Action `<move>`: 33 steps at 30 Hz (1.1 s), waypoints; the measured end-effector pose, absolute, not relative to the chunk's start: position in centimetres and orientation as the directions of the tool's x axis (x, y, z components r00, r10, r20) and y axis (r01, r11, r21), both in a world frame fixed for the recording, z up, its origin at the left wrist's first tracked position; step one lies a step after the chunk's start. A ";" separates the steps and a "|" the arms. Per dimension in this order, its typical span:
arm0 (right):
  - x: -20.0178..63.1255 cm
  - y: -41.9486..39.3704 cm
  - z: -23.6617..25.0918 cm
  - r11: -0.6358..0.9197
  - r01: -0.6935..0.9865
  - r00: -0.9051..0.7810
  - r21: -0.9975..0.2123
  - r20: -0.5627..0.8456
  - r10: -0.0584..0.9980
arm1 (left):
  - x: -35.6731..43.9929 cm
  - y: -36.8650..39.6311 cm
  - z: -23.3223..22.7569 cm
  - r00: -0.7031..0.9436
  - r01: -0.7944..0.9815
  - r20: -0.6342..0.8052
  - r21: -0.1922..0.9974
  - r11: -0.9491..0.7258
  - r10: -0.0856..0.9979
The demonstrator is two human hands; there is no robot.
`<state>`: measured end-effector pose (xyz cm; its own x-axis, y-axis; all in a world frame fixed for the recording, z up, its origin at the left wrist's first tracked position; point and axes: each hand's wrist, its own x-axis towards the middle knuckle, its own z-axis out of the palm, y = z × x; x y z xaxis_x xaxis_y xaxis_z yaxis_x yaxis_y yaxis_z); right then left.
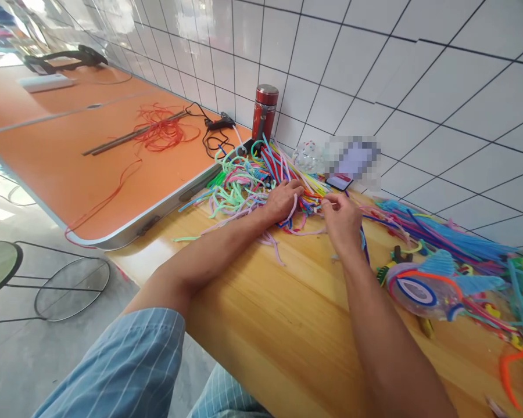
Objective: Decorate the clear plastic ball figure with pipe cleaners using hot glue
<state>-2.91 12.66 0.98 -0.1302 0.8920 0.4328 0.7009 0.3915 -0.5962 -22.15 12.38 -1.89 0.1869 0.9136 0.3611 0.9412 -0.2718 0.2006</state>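
**Two hands in a heap of pipe cleaners**

One tangled heap of pipe cleaners lies at the far edge of the wooden desk, against the tiled wall; the stems are too many to count. They are thin, fuzzy and bent, in green, pink, lilac, blue, red and yellow. The left hand rests palm down on the heap, its grip loose with fingers spread among the stems. The right hand, just beside it, has its grip pinched together on a stem at the heap's right edge. One red flask stands upright behind the heap. One orange table to the left carries a bunch of red cord. One finished fish figure lies near right.
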 end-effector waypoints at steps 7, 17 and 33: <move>-3.0 16.0 0.8 0.341 0.836 -0.179 -0.431 0.374 0.910 | -21.9 12.5 -2.0 0.168 0.943 0.353 0.214 -0.255 0.920; -3.3 16.8 0.4 0.293 0.922 -0.228 -0.253 0.256 0.939 | -21.8 12.2 -1.6 0.187 0.949 0.324 0.183 -0.255 0.928; -1.8 11.2 2.8 0.309 0.940 -0.252 -0.146 0.315 0.915 | -21.2 11.9 -1.0 0.167 0.956 0.300 0.184 -0.228 0.939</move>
